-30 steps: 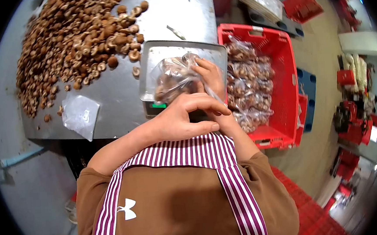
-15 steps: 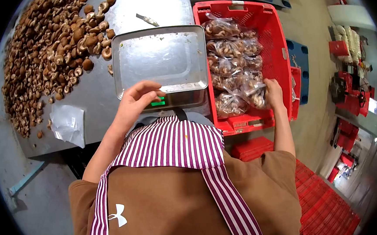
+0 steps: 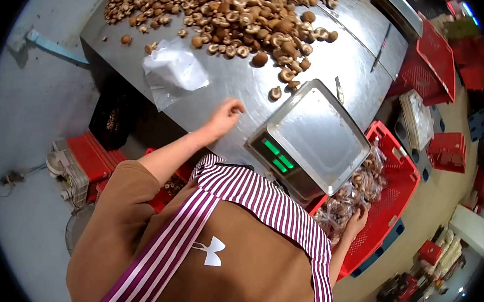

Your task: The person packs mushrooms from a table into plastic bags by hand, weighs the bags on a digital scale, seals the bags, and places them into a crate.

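My left hand (image 3: 226, 118) hovers over the steel table, between the stack of clear plastic bags (image 3: 175, 68) and the scale. Its fingers are loosely bent and slightly apart, with nothing visible in them. Low in the red crate (image 3: 402, 182), my right hand (image 3: 358, 222) has its fingers bent against a clear bag of mushrooms (image 3: 336, 214). Other filled mushroom bags lie beside it, partly hidden by the scale. The scale's metal tray (image 3: 322, 137) carries no mushrooms, and its display (image 3: 277, 155) glows green.
A large heap of loose brown mushrooms (image 3: 244, 16) covers the far part of the steel table (image 3: 123, 64). A small knife-like tool (image 3: 339, 90) lies beyond the scale. More red crates (image 3: 435, 62) stand at the right, and another group (image 3: 93, 156) at the left.
My view has swung leftward, so the table and scale appear rotated. My left hand has moved from beside the scale display toward the plastic bags. My right hand stays at the bags in the crate.
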`<state>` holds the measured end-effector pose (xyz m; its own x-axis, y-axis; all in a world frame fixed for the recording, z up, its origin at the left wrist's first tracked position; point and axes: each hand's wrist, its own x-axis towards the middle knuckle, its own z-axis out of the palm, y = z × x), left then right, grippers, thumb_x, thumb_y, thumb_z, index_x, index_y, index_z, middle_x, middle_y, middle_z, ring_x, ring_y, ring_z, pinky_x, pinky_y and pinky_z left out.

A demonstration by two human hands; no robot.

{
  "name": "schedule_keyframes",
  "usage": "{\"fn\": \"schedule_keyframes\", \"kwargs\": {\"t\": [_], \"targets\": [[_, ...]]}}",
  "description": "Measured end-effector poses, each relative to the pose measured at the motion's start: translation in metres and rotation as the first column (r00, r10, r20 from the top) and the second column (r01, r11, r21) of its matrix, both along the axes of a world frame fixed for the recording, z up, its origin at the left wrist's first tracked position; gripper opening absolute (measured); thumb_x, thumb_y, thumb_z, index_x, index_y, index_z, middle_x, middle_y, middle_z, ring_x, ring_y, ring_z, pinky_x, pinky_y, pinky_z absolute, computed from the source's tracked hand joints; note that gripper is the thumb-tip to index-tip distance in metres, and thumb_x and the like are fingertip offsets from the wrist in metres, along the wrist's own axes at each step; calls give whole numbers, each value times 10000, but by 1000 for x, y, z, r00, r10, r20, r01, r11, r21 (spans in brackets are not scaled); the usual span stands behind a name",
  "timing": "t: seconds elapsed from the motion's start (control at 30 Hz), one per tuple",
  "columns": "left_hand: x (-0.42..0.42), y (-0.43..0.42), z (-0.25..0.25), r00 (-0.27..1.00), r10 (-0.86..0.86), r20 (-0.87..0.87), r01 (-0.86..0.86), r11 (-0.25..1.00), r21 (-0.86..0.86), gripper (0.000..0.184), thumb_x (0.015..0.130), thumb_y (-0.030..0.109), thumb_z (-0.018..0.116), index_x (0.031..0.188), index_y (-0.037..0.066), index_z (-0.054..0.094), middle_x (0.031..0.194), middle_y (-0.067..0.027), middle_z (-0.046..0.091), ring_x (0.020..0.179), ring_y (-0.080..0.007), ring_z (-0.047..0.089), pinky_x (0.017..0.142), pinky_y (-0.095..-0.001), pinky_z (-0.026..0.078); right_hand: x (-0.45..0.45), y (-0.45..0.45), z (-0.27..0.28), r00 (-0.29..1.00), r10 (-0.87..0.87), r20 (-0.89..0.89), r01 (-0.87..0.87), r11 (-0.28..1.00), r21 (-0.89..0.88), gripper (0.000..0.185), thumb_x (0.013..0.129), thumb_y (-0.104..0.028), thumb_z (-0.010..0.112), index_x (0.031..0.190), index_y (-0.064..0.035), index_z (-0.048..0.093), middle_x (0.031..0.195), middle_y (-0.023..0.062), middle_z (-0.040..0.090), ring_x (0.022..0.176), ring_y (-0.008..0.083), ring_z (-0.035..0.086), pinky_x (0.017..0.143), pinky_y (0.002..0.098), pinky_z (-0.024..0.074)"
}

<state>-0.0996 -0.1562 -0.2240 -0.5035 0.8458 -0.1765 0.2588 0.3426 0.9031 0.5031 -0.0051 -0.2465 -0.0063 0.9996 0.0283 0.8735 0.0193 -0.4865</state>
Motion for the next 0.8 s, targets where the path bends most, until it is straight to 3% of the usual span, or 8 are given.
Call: {"fn": "schedule_keyframes", "kwargs": {"t": [0.07, 0.13, 0.33, 0.4, 0.5, 0.53, 0.7, 0.8], "targets": [[-41, -24, -8, 986, 164, -38, -167, 983, -82, 133, 820, -3, 582, 934, 38, 638, 961, -69, 598, 813, -138, 571, 716, -274, 464, -45, 13, 39, 996, 28, -83, -25, 999, 40, 251, 968, -77, 510, 1172, 22, 617, 1127, 133, 661, 1045, 233, 623, 913, 331, 480], [-81, -46, -14, 928, 364, 77, -355, 929, -108, 121, 879, 99, 599, 969, 47, 660, 768, -54, 663, 641, -147, 587, 631, -300, 489, -91, 26, 73, 982, 108, -152, -94, 991, 96, 236, 979, -70, 499, 1158, 31, 616, 1117, 131, 661, 1034, 231, 623, 925, 329, 476], [-171, -70, 36, 767, 441, -466, -429, 893, 138, 172, 894, 103, 606, 1045, 40, 660, 1002, -111, 667, 868, -245, 653, 759, -343, 509, -270, 31, 141, 866, 353, -353, -299, 933, 200, 229, 972, 6, 472, 1158, 51, 599, 1121, 132, 657, 1052, 219, 623, 953, 328, 470], [-199, -63, 44, 460, 412, -786, -238, 911, 338, 238, 905, 148, 602, 1112, 44, 655, 1129, -130, 634, 944, -311, 636, 824, -411, 505, -336, 22, 145, 805, 455, -380, -413, 891, 191, 230, 965, 21, 469, 1150, 51, 602, 1112, 132, 663, 1053, 219, 627, 962, 327, 470], [-250, -57, -1, 617, 266, -741, -197, 963, 182, 311, 926, 217, 573, 1176, 45, 637, 1075, -160, 662, 938, -369, 633, 861, -456, 490, -486, -16, 132, 661, 646, -381, -686, 726, 40, 208, 936, -16, 562, 1130, -15, 637, 1076, 101, 684, 1034, 209, 645, 919, 323, 486], [-253, -61, -4, 813, 181, -554, -259, 964, -64, 313, 939, 264, 542, 1141, 52, 653, 995, -177, 685, 911, -373, 645, 832, -439, 497, -519, -25, 110, 580, 715, -390, -760, 648, 56, 200, 921, -24, 595, 1114, -34, 648, 1075, 93, 689, 1023, 207, 652, 873, 330, 499], [-247, -102, -39, 919, 179, -351, -246, 957, -155, 232, 931, 232, 542, 998, 62, 684, 898, -161, 694, 861, -349, 658, 757, -429, 508, -660, -91, 25, 360, 872, -333, -919, 392, 34, 273, 838, -98, 670, 1108, -68, 646, 1062, 142, 619, 1014, 342, 602, 870, 435, 488], [-253, -114, -42, 900, 213, -380, -295, 940, -173, 202, 891, 135, 570, 1050, 59, 668, 1078, -145, 647, 978, -338, 628, 828, -399, 498, -698, -107, -12, 356, 904, -238, -925, 377, 50, 245, 826, -113, 671, 1065, -68, 635, 1040, 140, 596, 973, 351, 599, 847, 453, 498]]}}
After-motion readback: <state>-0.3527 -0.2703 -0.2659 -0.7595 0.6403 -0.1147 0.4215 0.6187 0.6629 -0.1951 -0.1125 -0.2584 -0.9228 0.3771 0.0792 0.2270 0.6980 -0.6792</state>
